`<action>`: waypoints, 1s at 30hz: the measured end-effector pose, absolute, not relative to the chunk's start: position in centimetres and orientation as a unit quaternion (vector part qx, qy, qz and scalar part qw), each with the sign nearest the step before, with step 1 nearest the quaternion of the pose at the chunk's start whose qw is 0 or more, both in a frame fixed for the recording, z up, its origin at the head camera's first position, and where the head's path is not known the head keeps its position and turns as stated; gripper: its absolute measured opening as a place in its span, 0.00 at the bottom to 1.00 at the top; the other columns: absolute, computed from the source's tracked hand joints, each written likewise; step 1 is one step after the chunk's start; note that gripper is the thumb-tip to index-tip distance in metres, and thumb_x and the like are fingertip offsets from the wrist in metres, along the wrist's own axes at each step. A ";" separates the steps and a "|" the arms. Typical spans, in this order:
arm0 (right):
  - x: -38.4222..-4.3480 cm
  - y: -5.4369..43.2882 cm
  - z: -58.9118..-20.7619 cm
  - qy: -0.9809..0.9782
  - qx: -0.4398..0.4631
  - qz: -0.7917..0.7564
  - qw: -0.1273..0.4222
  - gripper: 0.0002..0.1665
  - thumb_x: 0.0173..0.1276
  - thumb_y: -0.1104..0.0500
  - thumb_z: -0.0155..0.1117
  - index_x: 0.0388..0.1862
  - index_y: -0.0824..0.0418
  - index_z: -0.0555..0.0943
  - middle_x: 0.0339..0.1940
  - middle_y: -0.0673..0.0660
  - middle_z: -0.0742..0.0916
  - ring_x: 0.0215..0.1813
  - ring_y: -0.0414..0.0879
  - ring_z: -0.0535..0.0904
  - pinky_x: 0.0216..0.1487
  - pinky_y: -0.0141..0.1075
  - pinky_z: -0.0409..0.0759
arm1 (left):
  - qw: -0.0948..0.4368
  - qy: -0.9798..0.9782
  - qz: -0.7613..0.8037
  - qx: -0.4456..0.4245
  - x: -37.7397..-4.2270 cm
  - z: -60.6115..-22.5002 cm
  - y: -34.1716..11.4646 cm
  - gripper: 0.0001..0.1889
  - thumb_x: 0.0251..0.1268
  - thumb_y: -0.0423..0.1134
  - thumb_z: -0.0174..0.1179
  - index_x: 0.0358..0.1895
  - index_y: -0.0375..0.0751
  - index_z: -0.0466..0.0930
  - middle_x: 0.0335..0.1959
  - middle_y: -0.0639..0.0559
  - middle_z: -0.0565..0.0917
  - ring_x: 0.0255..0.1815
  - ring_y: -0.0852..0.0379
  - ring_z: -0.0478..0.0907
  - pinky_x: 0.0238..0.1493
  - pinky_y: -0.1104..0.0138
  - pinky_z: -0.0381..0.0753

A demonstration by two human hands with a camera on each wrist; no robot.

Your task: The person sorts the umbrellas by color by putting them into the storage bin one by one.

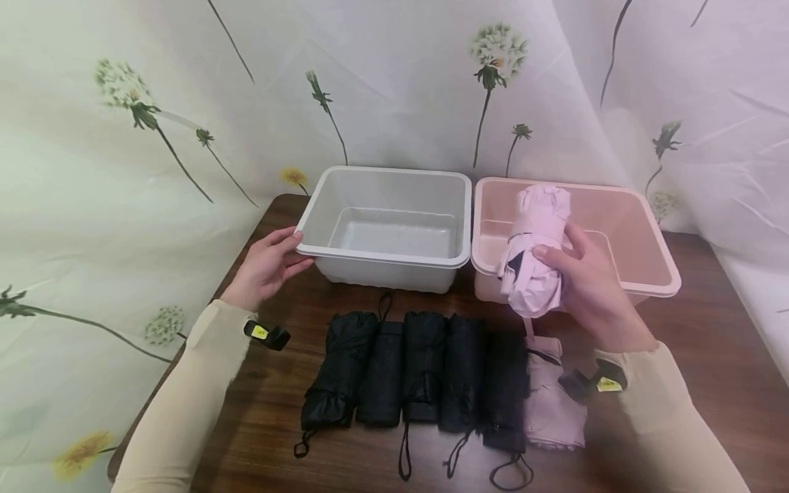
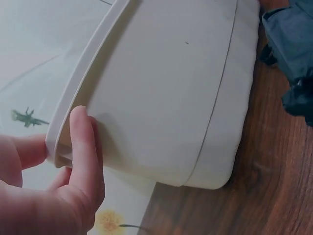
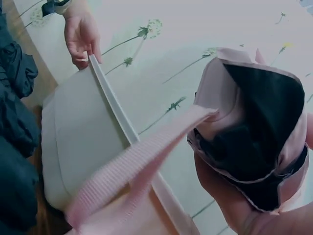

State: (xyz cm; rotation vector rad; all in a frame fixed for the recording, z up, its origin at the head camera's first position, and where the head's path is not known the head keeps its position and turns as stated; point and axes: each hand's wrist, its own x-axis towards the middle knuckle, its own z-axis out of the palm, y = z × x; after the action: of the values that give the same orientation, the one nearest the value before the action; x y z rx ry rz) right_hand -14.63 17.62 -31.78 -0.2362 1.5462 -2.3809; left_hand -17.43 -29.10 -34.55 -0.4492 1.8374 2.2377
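Observation:
My left hand (image 1: 265, 267) grips the left front corner of a white plastic bin (image 1: 388, 274). In the left wrist view, its thumb and fingers pinch the bin's rim (image 2: 80, 81). A folded pink umbrella (image 1: 536, 236) is held by my right hand (image 1: 594, 294), raised over the front left part of a pink bin (image 1: 629, 239). In the right wrist view, the umbrella's dark inner cloth (image 3: 264, 107) shows at its near end, and a pink strap (image 3: 142, 152) hangs from it. No objects are visible inside either bin.
Several folded black umbrellas (image 1: 348, 363) lie in a row before the bins on the wooden table (image 1: 271, 397). At the right end of that row lies another pink umbrella (image 1: 555, 411). A flower-printed cloth (image 1: 401, 82) hangs close behind the bins.

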 end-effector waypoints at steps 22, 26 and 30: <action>-18.1 12.0 -31.5 0.636 -0.034 -0.762 0.119 0.40 0.66 0.60 0.66 0.74 0.50 0.60 0.50 0.57 0.81 0.41 0.44 0.85 0.42 0.34 0.85 | 0.093 0.656 0.732 -0.157 -17.1 -34.9 -29.1 0.35 0.67 0.48 0.58 0.74 0.43 0.57 0.64 0.47 0.68 0.41 0.61 0.82 0.45 0.67 0.86; -18.6 11.3 -31.7 0.638 -0.038 -0.760 0.117 0.41 0.65 0.59 0.67 0.73 0.48 0.61 0.54 0.58 0.80 0.44 0.44 0.84 0.45 0.33 0.84 | 0.091 0.662 0.728 -0.152 -17.7 -35.3 -29.3 0.35 0.67 0.48 0.58 0.74 0.43 0.58 0.67 0.45 0.66 0.41 0.60 0.82 0.45 0.67 0.85; -19.3 10.5 -31.9 0.637 -0.053 -0.761 0.114 0.39 0.65 0.58 0.68 0.72 0.47 0.61 0.56 0.58 0.79 0.46 0.46 0.83 0.46 0.34 0.84 | 0.091 0.670 0.723 -0.141 -18.8 -35.7 -29.7 0.36 0.66 0.50 0.59 0.74 0.44 0.58 0.70 0.44 0.64 0.42 0.60 0.82 0.47 0.66 0.85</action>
State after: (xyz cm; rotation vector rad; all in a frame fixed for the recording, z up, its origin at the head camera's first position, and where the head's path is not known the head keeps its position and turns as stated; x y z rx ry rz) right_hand -19.32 10.49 -31.93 -0.1567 1.8665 -2.2302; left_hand -18.79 -29.72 -35.67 -0.4175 1.9909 2.1486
